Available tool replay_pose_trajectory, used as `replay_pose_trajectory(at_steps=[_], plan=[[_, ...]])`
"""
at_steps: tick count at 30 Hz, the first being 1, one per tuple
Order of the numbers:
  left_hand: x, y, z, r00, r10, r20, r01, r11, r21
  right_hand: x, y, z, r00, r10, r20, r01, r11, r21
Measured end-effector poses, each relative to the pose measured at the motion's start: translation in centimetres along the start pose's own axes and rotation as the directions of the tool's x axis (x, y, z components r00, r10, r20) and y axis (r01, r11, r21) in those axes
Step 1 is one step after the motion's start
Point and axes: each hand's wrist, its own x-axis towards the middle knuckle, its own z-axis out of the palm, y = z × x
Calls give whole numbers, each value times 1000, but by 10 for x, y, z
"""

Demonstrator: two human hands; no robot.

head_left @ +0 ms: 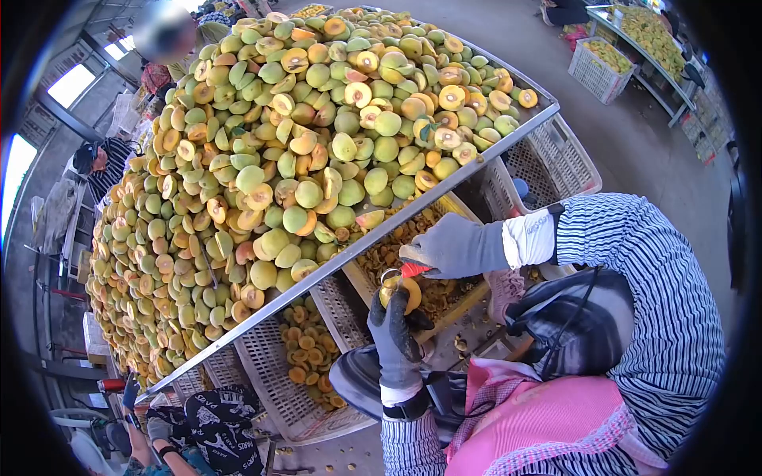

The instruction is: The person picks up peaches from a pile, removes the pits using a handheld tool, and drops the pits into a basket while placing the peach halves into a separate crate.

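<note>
My left hand [394,337], in a dark grey glove, is closed around a yellow peach half [401,293] and holds it up below the edge of the table. My right hand [456,246], gloved in grey too, grips the red handle of a pitting knife [413,269]. The knife's curved metal loop sits right at the top of the peach half. Below both hands is a yellow crate [464,313] with pits and fruit scraps in it. Just beyond them runs the metal rim [349,252] of a table heaped with halved peaches [309,151].
A plastic crate [270,389] with pitted halves stands under the table edge at left. Another crate [567,155] is at the right corner. Co-workers sit along the far left side, and a nearby worker's hand [131,393] shows lower left. Fruit scraps dot the floor.
</note>
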Motion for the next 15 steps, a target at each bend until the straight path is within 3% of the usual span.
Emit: replay_pose_trajectory(at_steps=[7, 8, 9, 10, 11, 14, 15], plan=[[-3, -28, 7, 978, -201, 50, 205, 974, -92, -19, 7, 22, 999, -33, 42, 41, 979, -198], [-4, -34, 7, 964, -239, 115, 249, 965, -81, -21, 12, 27, 998, -30, 47, 39, 980, -196], [-4, -39, 10, 945, -274, 180, 289, 955, -68, -22, 24, 34, 985, 75, 155, -46, 982, -186], [-16, -22, 23, 934, -253, 252, 275, 960, -57, -23, 38, 40, 949, 181, 257, -135, 973, -185], [-18, -25, 26, 941, -216, 262, 235, 971, -42, -31, 51, 46, 949, 234, 213, -194, 962, -193], [-19, -16, 30, 950, -223, 218, 247, 965, -93, -26, 58, 30, 929, 282, 240, -268, 959, -88], [-18, -13, 31, 979, -156, 131, 165, 985, -55, -21, 54, 24, 941, 291, 172, -297, 955, 9]])
